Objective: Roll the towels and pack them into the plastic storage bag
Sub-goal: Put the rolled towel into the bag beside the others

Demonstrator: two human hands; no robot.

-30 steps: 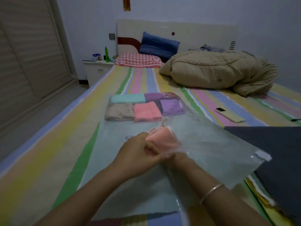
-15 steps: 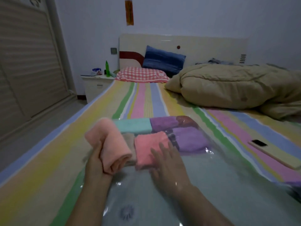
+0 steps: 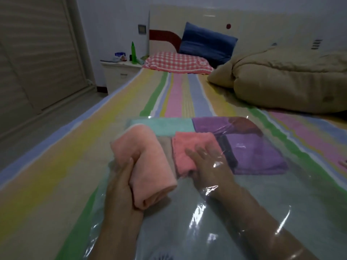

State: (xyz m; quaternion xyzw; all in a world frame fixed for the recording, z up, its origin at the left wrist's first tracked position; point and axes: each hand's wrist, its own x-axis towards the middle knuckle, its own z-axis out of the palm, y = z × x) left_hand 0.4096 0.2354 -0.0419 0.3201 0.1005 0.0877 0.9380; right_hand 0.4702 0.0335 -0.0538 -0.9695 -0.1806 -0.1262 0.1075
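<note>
A clear plastic storage bag (image 3: 272, 199) lies flat on the striped bed. Both my arms reach inside it. My left hand (image 3: 120, 182) grips a rolled light-pink towel (image 3: 148, 162) at the bag's left side, over a beige towel (image 3: 165, 147) that is mostly hidden. My right hand (image 3: 210, 166) lies flat with straight fingers on a folded coral-pink towel (image 3: 189, 149). Beyond them sit a teal towel (image 3: 165, 123), purple towels (image 3: 253, 152) and a dark red one (image 3: 244, 124), all inside the bag.
A bulky tan duvet (image 3: 281, 81) fills the bed's right side. A red checked pillow (image 3: 176, 62) and a blue pillow (image 3: 206, 42) lie at the headboard. A white nightstand (image 3: 118, 72) with a green bottle (image 3: 133, 53) stands at the left.
Both hands have carried the rolled pink towel from the bag's mouth deep into the bag. My right hand has let go of it and now rests on the coral towel.
</note>
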